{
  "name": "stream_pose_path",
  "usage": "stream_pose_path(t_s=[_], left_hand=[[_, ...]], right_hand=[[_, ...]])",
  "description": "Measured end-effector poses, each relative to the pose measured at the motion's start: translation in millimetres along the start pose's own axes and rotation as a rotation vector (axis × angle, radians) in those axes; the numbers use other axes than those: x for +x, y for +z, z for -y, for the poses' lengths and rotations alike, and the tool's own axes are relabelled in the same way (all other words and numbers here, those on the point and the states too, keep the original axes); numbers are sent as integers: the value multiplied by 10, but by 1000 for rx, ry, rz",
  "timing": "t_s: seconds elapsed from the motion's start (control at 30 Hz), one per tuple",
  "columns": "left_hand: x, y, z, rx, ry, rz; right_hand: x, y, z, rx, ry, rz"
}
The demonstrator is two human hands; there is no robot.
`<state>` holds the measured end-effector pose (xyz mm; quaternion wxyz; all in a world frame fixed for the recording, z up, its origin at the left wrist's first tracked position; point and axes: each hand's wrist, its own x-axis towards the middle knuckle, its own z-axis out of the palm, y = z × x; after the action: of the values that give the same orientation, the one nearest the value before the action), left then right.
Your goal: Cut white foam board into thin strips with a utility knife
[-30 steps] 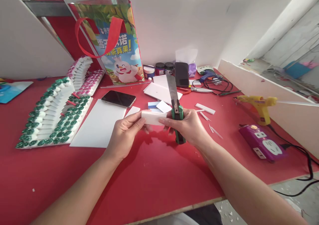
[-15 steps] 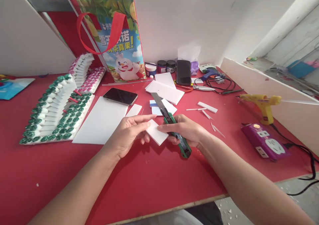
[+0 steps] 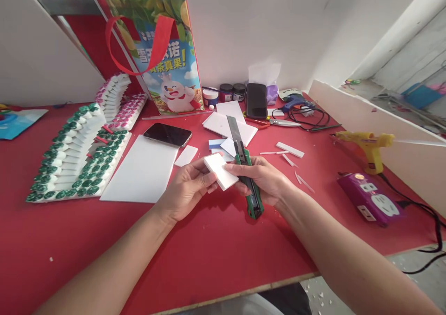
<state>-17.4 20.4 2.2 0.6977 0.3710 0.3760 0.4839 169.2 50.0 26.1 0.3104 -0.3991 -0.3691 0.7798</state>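
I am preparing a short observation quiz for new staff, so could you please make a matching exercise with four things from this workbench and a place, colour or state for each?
Things:
1. Cutter knife
2. Glue gun
3. Small white block
4. Shopping bag

Descriptions:
A. Yellow, just beyond the purple power socket
B. Standing upright, with a red handle
C. Green and black, its blade showing
D. Held between the left hand and the right hand

Right pairs: 1-C, 2-A, 3-D, 4-B
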Motion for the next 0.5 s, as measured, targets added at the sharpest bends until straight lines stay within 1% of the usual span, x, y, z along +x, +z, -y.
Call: stream_pose_path(t_s=[0.2,0.27,0.33,0.43,0.5], left_hand=[[-2,-27,-14,8,-2,15],[4,-28,-26,23,-14,35],[11,-18,-27,48,1,34],[11,13,0,102,46,-25],[1,36,24,172,50,-79]], right_hand=[[-21,34,15,-50,-26,-20],[-13,32,4,-82,-56,-52],[-5,33,-12,-149,-104,-102],[-7,61,-32,-287,-170,-174],[-19,96,-39,-352,-194,-197]])
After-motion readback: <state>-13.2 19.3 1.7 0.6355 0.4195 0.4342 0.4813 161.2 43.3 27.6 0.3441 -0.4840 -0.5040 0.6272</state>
